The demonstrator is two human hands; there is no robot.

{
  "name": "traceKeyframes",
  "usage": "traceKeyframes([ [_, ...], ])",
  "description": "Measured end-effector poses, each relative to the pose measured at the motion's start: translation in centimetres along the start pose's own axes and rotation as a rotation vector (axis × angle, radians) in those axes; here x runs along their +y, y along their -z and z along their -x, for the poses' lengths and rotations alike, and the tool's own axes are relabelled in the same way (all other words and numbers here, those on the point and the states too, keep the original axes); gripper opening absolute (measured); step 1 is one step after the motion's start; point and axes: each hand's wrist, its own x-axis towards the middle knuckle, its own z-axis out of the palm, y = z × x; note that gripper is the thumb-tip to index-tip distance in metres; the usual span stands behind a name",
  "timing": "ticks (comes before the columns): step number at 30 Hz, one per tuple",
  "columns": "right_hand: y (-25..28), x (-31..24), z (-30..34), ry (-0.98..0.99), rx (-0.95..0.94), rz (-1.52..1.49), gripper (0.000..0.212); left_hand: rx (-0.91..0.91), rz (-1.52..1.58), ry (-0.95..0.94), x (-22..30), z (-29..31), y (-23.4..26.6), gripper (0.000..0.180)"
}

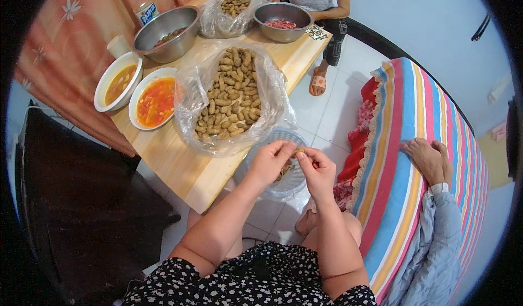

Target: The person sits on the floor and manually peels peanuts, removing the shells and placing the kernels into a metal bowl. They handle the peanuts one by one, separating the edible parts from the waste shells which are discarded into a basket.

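Note:
Between my fingertips is a small tan unshelled peanut (298,152), partly covered by the fingers. My left hand (269,163) pinches it from one side and my right hand (320,174) from the other, with the two hands almost touching. Both are held over a pale plastic basket (297,185) with slotted walls, which has some shell-like scraps inside. Just beyond my hands, an open clear plastic bag (271,82) full of unshelled peanuts (231,96) rests on the wooden table.
On the table (188,178) are a bowl of red-orange food (155,101), a bowl of brownish soup (120,85), two metal bowls (177,25) (283,32), another peanut bag (218,20) and a bottle (144,9). Someone sits beyond the table. Another person's feet (427,159) rest on a striped bed (392,159).

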Motion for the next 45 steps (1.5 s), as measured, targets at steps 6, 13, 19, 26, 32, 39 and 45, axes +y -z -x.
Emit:
traceKeyframes([
  [6, 0.8, 0.6, -0.3, 0.028, 0.015, 0.02, 0.011, -0.061, -0.275, -0.118, 1.4, 1.0, -0.2, 0.023],
  [13, 0.5, 2.0, -0.2, 0.077, 0.056, 0.024, 0.013, 0.022, -0.154, -0.125, 0.5, 1.3, -1.0, 0.018],
  [19, 0.1, 2.2, -0.1, 0.09, 0.071, 0.018, 0.014, 0.002, 0.144, 0.014, -1.0, 1.2, -1.1, 0.009],
  [26, -0.3, 3.5, -0.5, 0.024, 0.086, 0.024, 0.014, 0.08, 0.396, 0.166, -1.4, 1.0, -1.3, 0.022],
  [32, -1.3, 2.5, -0.6, -0.182, 0.102, -0.289, 0.013, 0.143, 0.2, 0.111, -1.1, 0.6, -1.1, 0.021],
  [39, -0.9, 4.8, -0.5, -0.32, 0.083, -0.647, 0.019, 0.267, -0.328, -0.221, -1.5, 0.2, -1.5, 0.017],
  [45, -1.5, 3.9, -0.3, -0.495, 0.015, -0.959, 0.026, 0.281, -0.757, -0.571, -0.1, 0.7, -2.2, 0.012],
])
